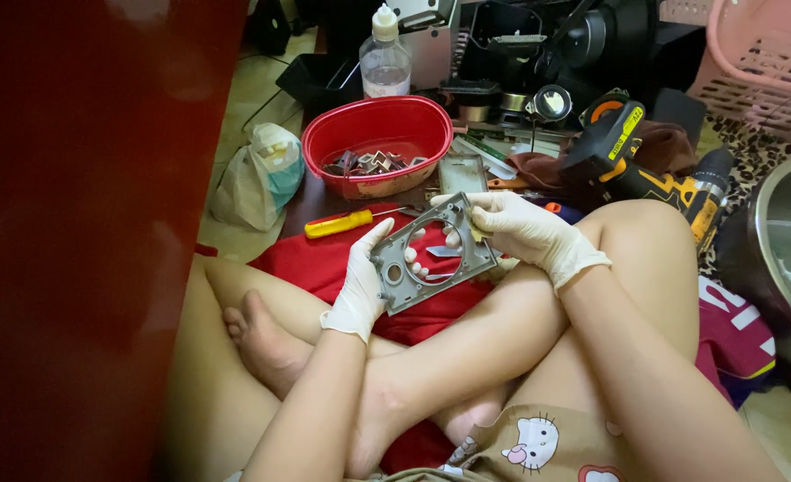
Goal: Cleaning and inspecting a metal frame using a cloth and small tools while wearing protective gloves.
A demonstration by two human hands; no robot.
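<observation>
Floor-level setting, tiled, cluttered; person sits cross-legged on a red cloth (324, 263), bare legs folded. Dark red panel fills the left of the view, out of focus.

Both hands in white gloves. Left hand (360, 284) grips the lower left edge of a grey metal plate (431, 254), fingers curled behind it, thumb on the front. Right hand (525, 230) closed on the plate's upper right corner, fingertips pinching the rim. Plate held tilted above the lap, over the red cloth; it has one large round opening, a smaller hole near the lower left, and several cut-outs. Gloved fingers show through the big opening.

Beyond the plate: yellow-handled screwdriver (346, 222) lying on the floor, just in front of a red plastic basin (377, 134) holding small metal pieces. Clear squeeze bottle (385, 61) stands behind the basin. White plastic bag (257, 174) to the basin's left. Yellow-and-black cordless drill (645, 170) lies to the right, near the knee. Pink basket (761, 62) top right; steel bowl (783, 241) at the right edge.
</observation>
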